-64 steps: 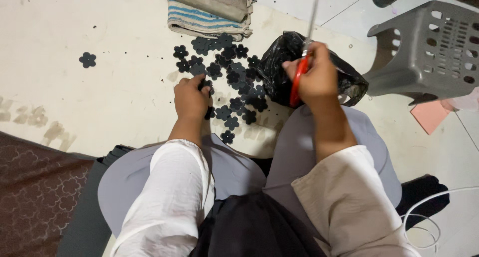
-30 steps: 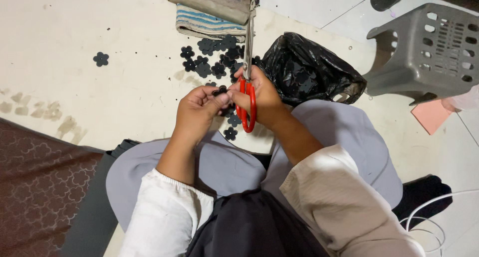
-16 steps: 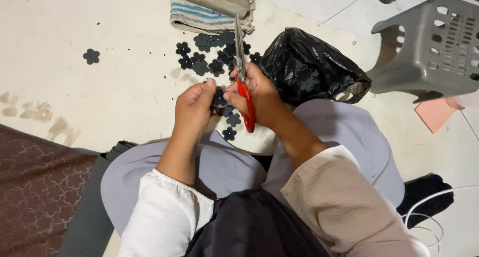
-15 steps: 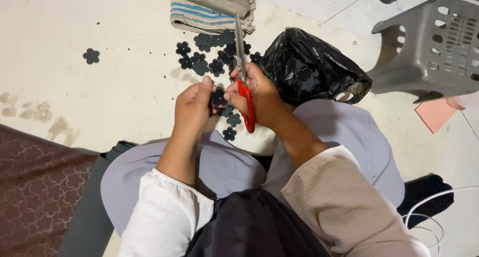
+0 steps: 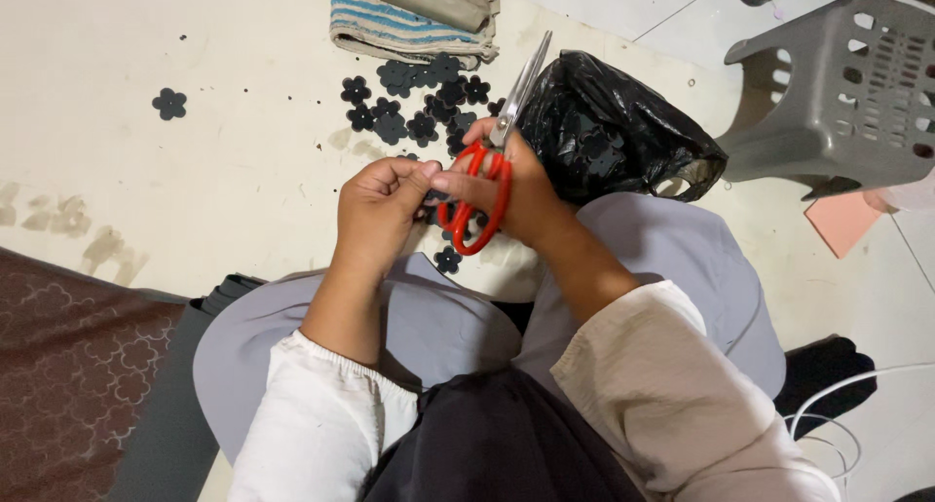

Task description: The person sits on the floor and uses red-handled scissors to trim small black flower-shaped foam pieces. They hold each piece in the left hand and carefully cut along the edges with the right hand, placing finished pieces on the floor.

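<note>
Black lone flower: a single flower-shaped cutout lies on the pale floor, well to the left of the left hand and apart from the rest.
Patterned mat: dark red-brown, at the lower left, below and left of the left hand.
Left hand: fingers curled in, thumb and fingertips pinched together against the right hand's fingertips; whatever sits in the pinch is too small and hidden to tell.
Flower pile: many black flower-shaped cutouts scattered on the floor just above both hands, a few more showing under them.
Folded cloth: striped blue and cream, with a grey-brown piece on top, beyond the pile.
Scissors: red handles, steel blades closed and pointing up and away from the person.
Right hand: closed around the scissors, fingers through the red loops, touching the left hand.
Black bag: crinkled plastic, open, just right of the right hand and touching the grey-clad knee.
Grey stool: plastic, lying on its side, well to the right.
Pink sheet: flat on the floor below the stool.
</note>
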`<act>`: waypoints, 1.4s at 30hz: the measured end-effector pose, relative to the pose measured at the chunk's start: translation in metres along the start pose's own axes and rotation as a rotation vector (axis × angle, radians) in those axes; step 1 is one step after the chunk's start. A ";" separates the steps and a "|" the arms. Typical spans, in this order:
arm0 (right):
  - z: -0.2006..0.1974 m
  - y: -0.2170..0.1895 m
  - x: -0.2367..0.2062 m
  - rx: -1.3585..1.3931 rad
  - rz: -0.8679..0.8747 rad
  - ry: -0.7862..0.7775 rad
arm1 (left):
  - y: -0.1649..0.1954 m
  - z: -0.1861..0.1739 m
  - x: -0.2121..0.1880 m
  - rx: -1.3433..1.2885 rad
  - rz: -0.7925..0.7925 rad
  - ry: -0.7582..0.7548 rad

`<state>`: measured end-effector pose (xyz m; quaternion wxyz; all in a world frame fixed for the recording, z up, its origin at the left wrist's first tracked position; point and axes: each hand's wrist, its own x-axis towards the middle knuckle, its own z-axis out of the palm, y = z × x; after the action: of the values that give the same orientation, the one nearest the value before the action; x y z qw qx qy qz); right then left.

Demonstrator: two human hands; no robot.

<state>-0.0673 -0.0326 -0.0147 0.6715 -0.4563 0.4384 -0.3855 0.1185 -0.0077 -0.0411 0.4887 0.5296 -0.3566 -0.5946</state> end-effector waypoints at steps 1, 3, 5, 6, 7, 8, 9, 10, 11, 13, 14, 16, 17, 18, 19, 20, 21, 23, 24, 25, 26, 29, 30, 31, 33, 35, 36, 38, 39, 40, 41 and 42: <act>0.001 0.000 0.001 0.015 0.013 -0.014 | 0.001 0.000 0.000 -0.013 -0.008 0.002; 0.000 0.002 0.003 0.037 0.029 -0.033 | 0.002 0.000 0.001 0.014 0.001 0.025; -0.001 0.004 0.005 0.052 0.028 -0.047 | 0.003 0.000 0.001 0.025 0.022 0.041; -0.001 0.005 0.005 0.063 0.034 -0.045 | 0.004 0.000 0.001 0.021 0.032 0.044; -0.001 0.007 0.004 0.073 0.042 -0.042 | 0.004 0.000 0.001 0.016 0.040 0.045; -0.001 0.007 0.004 0.082 0.047 -0.038 | 0.004 0.001 0.001 0.001 0.054 0.032; -0.001 0.008 0.004 0.069 0.036 -0.046 | 0.004 0.001 0.001 -0.013 0.071 0.020; 0.000 0.008 0.005 0.057 0.025 -0.057 | 0.004 0.001 0.001 -0.026 0.088 0.009; 0.000 0.008 0.005 0.047 0.018 -0.068 | 0.005 0.001 0.000 -0.012 0.070 0.027; 0.000 0.007 0.005 0.005 0.042 -0.033 | 0.005 0.001 0.000 0.015 0.038 0.059; 0.000 0.006 0.006 -0.017 0.053 -0.015 | 0.005 0.001 0.000 0.020 0.046 0.055; -0.001 0.006 0.004 0.059 0.076 0.002 | 0.006 0.001 0.000 0.031 0.055 0.046; -0.002 0.006 0.004 0.096 0.086 0.012 | 0.006 0.001 0.000 0.031 0.038 0.041; -0.003 0.007 0.004 0.089 0.062 0.017 | 0.005 0.001 0.001 0.031 0.023 0.035; -0.003 0.008 0.005 0.083 0.039 0.021 | 0.005 0.001 0.002 0.032 0.007 0.030; -0.003 0.009 0.005 0.079 0.018 0.023 | 0.004 0.000 0.003 -0.059 -0.025 0.017; -0.003 0.010 0.006 0.060 -0.017 0.023 | 0.004 -0.001 0.004 -0.151 -0.057 0.004; -0.004 0.010 0.006 0.019 -0.094 0.023 | 0.002 -0.002 0.006 -0.236 -0.065 -0.057; -0.004 0.009 0.006 0.038 -0.053 0.034 | 0.000 -0.003 0.007 -0.228 -0.045 -0.103; -0.005 0.008 0.005 0.058 -0.011 0.045 | -0.002 -0.004 0.007 -0.220 -0.026 -0.148; -0.005 0.007 0.004 0.077 0.030 0.055 | -0.004 -0.004 0.006 -0.185 -0.002 -0.153; -0.004 0.004 0.003 0.059 0.053 0.019 | -0.010 -0.003 0.004 -0.095 0.018 -0.143; -0.003 0.003 0.004 0.076 0.049 0.010 | -0.011 -0.003 0.005 -0.074 -0.007 -0.124; -0.002 0.003 0.004 0.092 0.045 0.002 | -0.012 -0.002 0.006 -0.053 -0.032 -0.106; -0.001 0.005 0.004 0.067 0.022 -0.007 | -0.011 -0.004 0.009 -0.018 -0.109 -0.053; 0.001 0.008 0.004 -0.016 -0.014 -0.010 | -0.008 -0.006 0.013 -0.035 -0.164 0.019; 0.001 0.010 0.004 -0.015 -0.014 -0.002 | -0.007 -0.008 0.015 -0.068 -0.178 0.067; 0.001 0.011 0.004 -0.013 -0.015 0.016 | -0.004 -0.011 0.015 -0.125 -0.176 0.055; 0.000 0.012 0.004 0.010 -0.024 0.010 | -0.004 -0.012 0.014 -0.150 -0.164 -0.005; -0.001 0.011 0.004 0.033 -0.033 0.003 | -0.004 -0.012 0.012 -0.176 -0.151 -0.065; -0.001 0.010 0.004 0.056 -0.042 -0.005 | -0.005 -0.011 0.010 -0.102 -0.095 -0.094; -0.002 0.010 0.004 0.049 -0.027 0.000 | -0.006 -0.010 0.007 -0.028 -0.039 -0.122</act>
<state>-0.0663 -0.0343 -0.0252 0.6773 -0.4455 0.4227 -0.4052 0.1268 -0.0122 -0.0510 0.4616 0.4925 -0.3670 -0.6400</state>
